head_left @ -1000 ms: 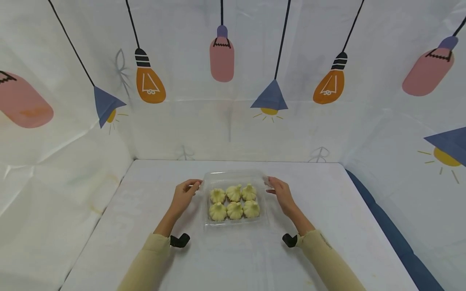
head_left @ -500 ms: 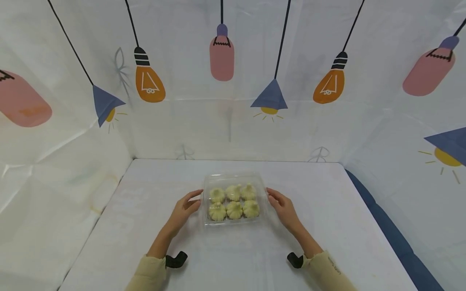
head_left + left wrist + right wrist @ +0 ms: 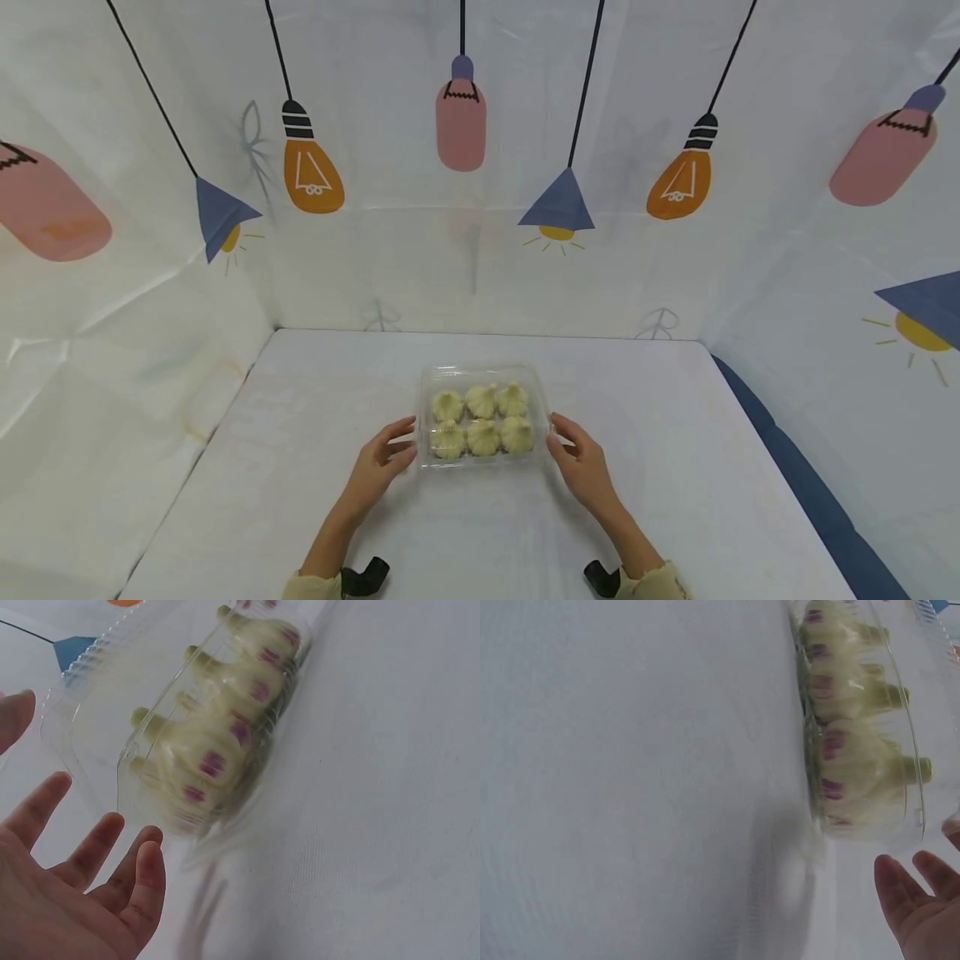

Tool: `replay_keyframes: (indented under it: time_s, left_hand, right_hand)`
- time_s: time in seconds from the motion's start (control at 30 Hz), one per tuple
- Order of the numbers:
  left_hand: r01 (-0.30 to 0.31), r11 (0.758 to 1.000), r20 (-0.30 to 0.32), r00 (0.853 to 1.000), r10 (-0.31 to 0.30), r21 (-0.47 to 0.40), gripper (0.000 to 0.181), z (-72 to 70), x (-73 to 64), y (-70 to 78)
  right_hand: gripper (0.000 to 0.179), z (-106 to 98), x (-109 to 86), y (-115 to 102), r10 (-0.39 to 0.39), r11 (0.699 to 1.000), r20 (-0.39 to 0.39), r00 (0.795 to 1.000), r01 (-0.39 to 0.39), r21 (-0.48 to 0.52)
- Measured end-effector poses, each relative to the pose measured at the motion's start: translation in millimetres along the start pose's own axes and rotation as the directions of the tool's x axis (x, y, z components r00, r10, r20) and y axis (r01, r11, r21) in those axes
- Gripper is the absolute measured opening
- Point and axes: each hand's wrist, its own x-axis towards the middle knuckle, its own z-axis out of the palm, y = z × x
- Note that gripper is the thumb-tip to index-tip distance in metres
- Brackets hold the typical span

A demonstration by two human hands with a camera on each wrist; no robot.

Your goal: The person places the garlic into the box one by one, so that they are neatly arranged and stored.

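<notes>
A clear plastic clamshell box (image 3: 480, 374) stands on the table with several garlic bulbs (image 3: 482, 437) in two rows. Its see-through lid lies over the bulbs, seemingly tilted; whether it meets the rim I cannot tell. My left hand (image 3: 375, 468) is at the box's left side, its fingers spread and loosely bent in the left wrist view, where purple-marked bulbs (image 3: 202, 754) show through the plastic. At the right side is my right hand (image 3: 587, 471), fingers relaxed and close to the box corner in the right wrist view. Whether fingertips touch the plastic is unclear.
The white table (image 3: 480, 533) reaches back to a white sheet wall (image 3: 480, 267) printed with lamps and bulbs. Black curved pieces (image 3: 366, 577) stick out at both wrists. Blue fabric (image 3: 795, 475) hangs beyond the table's right edge.
The lid has come down from a raised position toward me over the garlic. Both hands have moved nearer to me along the box's sides, and their fingers have loosened.
</notes>
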Motion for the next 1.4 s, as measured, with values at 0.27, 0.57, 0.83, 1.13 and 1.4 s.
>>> replay_keyframes:
  time_s: [0.27,0.57,0.83,1.13,1.4]
  left_hand:
    - [0.035,0.999,-0.085,0.996,-0.034,0.018,0.045,8.7,-3.0,-3.6]
    - [0.034,0.999,-0.132,0.991,-0.032,0.016,0.042,9.0,-3.9,-10.1]
    - [0.006,1.0,-0.178,0.984,-0.001,0.026,0.037,12.8,1.8,-16.2]
    - [0.049,0.999,-0.267,0.963,-0.045,0.009,0.033,19.2,10.0,-12.1]
    - [0.095,0.994,-0.329,0.938,-0.105,-0.047,0.035,23.6,11.9,-11.4]
  right_hand:
    - [0.037,11,-3.9,17,0.062,0.998,-0.057,0.996,-0.062,0.018]
    - [0.042,25,-10.2,43,0.211,0.969,-0.008,0.977,-0.208,0.134]
    - [0.039,32,-7.6,39,0.286,0.941,-0.027,0.958,-0.275,0.197]
    - [0.041,37,-0.9,38,0.328,0.901,-0.004,0.945,-0.311,0.303]
    - [0.041,46,1.9,35,0.371,0.843,-0.01,0.929,-0.332,0.423]
